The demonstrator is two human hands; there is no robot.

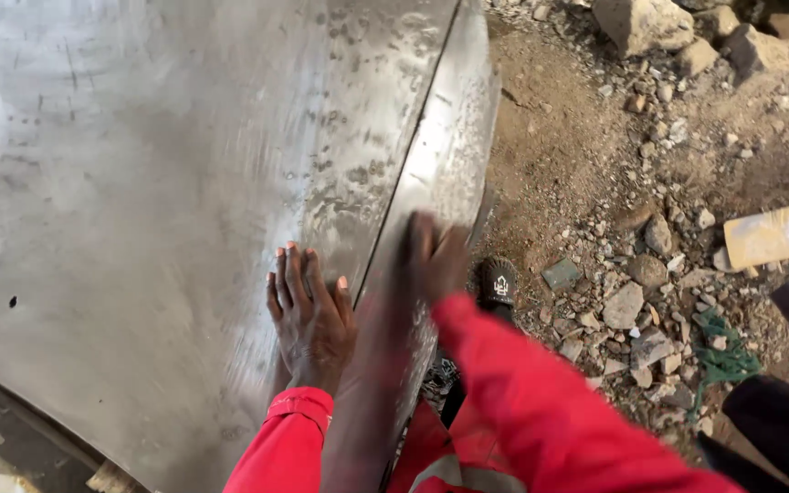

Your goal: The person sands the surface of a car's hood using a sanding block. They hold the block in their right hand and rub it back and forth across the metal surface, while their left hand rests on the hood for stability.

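The left hand (308, 315) lies flat with fingers spread on the bare metal panel (139, 183). The blurred right hand (436, 256) rubs along the panel's edge strip (445, 155); its grip cannot be told. Most of the surface looks sanded bare, with mottled patches near the seam left.

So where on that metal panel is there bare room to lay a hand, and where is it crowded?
The grey metal panel is bare across its upper left, from the left hand out to the frame edges. The narrow strip right of the seam is free above the blurred right hand. Crowded: the ground on the right, strewn with stones, a wooden piece and green cord.
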